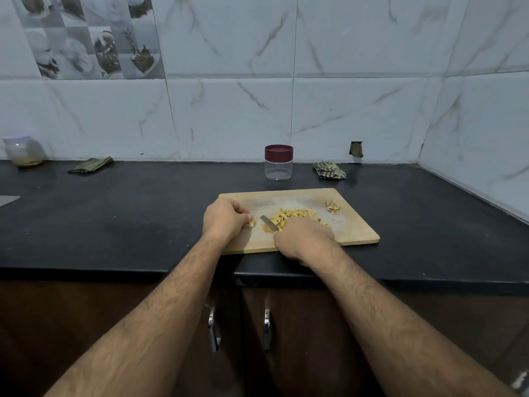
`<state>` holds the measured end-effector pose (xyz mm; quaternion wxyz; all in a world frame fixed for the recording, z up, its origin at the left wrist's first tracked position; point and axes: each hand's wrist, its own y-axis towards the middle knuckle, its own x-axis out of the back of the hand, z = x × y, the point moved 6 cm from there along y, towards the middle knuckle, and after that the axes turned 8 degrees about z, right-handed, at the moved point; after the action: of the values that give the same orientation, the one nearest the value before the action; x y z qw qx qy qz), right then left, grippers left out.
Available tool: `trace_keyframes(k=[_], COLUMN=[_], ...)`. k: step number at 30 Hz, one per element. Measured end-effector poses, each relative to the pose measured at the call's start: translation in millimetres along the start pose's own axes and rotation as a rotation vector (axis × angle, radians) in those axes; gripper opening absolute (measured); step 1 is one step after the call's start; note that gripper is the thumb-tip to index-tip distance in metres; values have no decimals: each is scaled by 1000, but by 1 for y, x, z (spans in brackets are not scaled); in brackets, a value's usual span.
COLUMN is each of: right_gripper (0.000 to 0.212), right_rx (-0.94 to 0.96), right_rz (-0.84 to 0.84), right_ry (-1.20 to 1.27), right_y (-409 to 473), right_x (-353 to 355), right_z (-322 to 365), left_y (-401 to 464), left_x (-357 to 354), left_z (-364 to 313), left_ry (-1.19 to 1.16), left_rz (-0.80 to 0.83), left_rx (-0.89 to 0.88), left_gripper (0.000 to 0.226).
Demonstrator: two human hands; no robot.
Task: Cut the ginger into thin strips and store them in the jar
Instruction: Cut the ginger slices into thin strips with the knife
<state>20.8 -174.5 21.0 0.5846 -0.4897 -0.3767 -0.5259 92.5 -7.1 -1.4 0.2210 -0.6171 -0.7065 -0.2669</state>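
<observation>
Starting nearest the camera, two bare forearms are seen reaching over brown cabinet doors (pixel 300 339) fitted with metal handles (pixel 266 325), across the near edge of a black countertop (pixel 114 219). A wooden cutting board (pixel 355 227) is laid on that countertop. At the near left part of the board, the left hand (pixel 224 220) is curled, and a small yellow piece of ginger (pixel 251 223) is pinched at its fingertips. Just to its right, the right hand (pixel 303 239) is closed round the handle of a knife (pixel 269 222), whose blade is angled toward the far left, its tip close to the pinched piece. A heap of cut ginger strips (pixel 297 215) is spread on the board just beyond the right hand, and a small cluster of peelings (pixel 332 207) is noted at the far right corner. Beyond the board, a clear jar (pixel 278 167) with a maroon lid (pixel 278 151) fitted is stood upright near the wall. A crumpled checked cloth (pixel 329 170) is noted to its right, a folded cloth (pixel 91 164) well to the left, and a blurred container (pixel 24 151) at the far left, against a marbled tile wall (pixel 357 81).
</observation>
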Motion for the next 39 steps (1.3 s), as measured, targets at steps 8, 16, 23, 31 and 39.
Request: trace_keyframes(k=[8,16,23,31,39], right_gripper=[26,29,20,31,31], right_rx=[-6,-8,0,11,20], right_rz=[-34,3,31,17,14], right_ry=[17,3,39,8,-29], right_y=[-7,-11,-12,-18,-21], right_x=[2,-5,-7,-7,-7], right_z=[-10,-11,-11,-8,1], left_y=[2,6,-3,-3,-5], left_x=[-4,-17,-22,-19,-23], left_z=[0,-14,-17,-15,-15], left_ry=[33,-27,138,127,163], left_rz=[5,124,107,174,182], left_rx=[-3,31,32,-32,-59], left_gripper=[5,14,10,9,6])
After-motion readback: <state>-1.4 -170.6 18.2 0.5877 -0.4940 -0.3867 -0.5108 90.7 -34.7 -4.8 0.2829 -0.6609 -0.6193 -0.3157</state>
